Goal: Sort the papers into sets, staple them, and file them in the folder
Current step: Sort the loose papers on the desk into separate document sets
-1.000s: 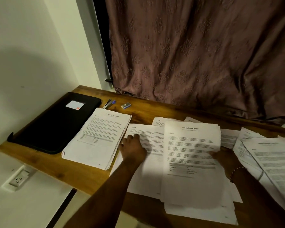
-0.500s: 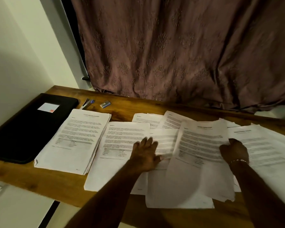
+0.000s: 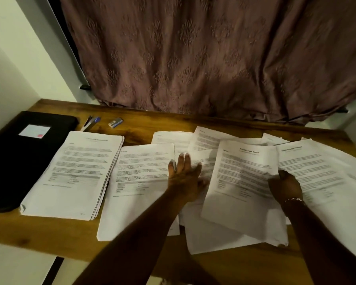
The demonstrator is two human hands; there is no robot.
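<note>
Printed white papers cover the wooden desk [image 3: 144, 128]. A neat thick stack [image 3: 76, 173] lies at the left, beside a closed black folder [image 3: 23, 157] with a white label. A single sheet [image 3: 140, 182] lies right of the stack. My left hand [image 3: 185, 177] rests flat, fingers spread, on loose sheets in the middle. My right hand [image 3: 285, 187] grips the right edge of a titled report sheet [image 3: 243, 182], which is lifted slightly over the others. More loose sheets [image 3: 321, 171] fan out at the right. A small stapler [image 3: 115, 122] sits at the back.
Two pens [image 3: 90, 123] lie behind the stack, next to the stapler. A brown patterned curtain [image 3: 193, 58] hangs down to the desk's back edge. A white wall [image 3: 12, 68] closes the left side. The desk's front edge runs under my forearms.
The view has swung right. My left hand slid right from the single sheet to the middle sheets. My right hand has pulled the report sheet rightward and tilted it.
</note>
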